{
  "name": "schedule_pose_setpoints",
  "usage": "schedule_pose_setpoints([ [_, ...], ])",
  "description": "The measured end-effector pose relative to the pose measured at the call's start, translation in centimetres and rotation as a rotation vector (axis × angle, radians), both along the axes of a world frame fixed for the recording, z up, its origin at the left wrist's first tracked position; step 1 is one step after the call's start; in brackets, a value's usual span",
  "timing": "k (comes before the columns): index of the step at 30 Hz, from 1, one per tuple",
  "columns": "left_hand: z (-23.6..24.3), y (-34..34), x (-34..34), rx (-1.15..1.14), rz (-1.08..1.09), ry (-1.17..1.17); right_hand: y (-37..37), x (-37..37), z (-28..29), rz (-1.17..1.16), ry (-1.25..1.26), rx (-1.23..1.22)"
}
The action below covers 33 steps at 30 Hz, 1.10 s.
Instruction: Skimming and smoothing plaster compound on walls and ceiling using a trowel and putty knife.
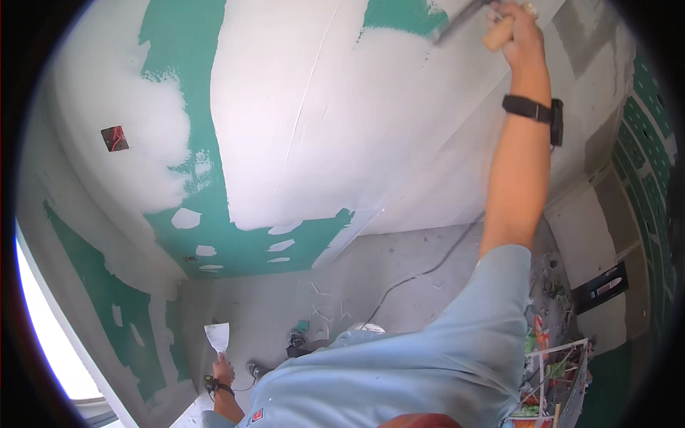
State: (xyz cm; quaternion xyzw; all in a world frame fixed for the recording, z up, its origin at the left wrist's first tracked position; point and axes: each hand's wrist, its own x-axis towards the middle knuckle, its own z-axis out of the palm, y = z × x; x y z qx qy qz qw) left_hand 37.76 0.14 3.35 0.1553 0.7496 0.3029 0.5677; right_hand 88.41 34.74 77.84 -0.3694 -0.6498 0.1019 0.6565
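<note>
My right hand (525, 36) is raised high and closed around the pale wooden handle of a wide drywall knife (460, 23). Its dark blade lies along the wall, beside a bare green patch (399, 16). White joint compound (314, 107) covers much of this green plasterboard wall (194, 93), with a few thin ridges in it. Low at the left, my left hand (222, 369) grips a small putty knife (217, 335), its whitish blade pointing up and away from the wall. The left knife's handle is mostly hidden in my fingers.
An electrical box (114, 138) with red wires sits in the wall. A dark cable (421, 274) crosses the grey floor (250, 303), which has scattered scraps. At lower right stands a white-framed stand (564, 349) amid bags and debris. A bright window opening (50, 314) lies left.
</note>
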Motion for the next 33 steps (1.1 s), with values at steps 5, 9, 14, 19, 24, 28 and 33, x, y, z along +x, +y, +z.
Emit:
schedule_pose_setpoints([
  [5, -2.6, -2.8, 0.4, -0.190, -0.068, 0.048, 1.6, 0.2, -3.1, -0.659, -0.874, 0.093],
  [9, -2.5, -3.1, 0.1, -0.189, -0.070, -0.033, 0.9, -5.5, -2.9, -0.705, -1.269, 0.144],
  [14, 4.5, -1.1, 1.0, -0.276, -0.047, -0.001, 5.3, -3.8, -18.4, -0.322, -1.436, -0.018],
  [19, 7.4, -0.5, -0.8, -0.257, -0.117, 0.065, 5.6, -1.9, -46.3, -0.220, -1.400, -0.223],
  [24, 12.4, -1.5, 0.8, -0.235, -0.044, 0.206, 5.7, -1.9, -67.2, -0.244, -1.363, -0.090],
  [28, 12.9, -3.9, 1.8, -0.301, 0.050, 0.216, 5.6, -3.6, -78.2, -0.258, -1.434, -0.266],
  [33, 12.8, -5.7, 3.3, -0.268, -0.041, 0.262, 0.7, -4.5, -78.8, -0.075, -1.045, -0.881],
])
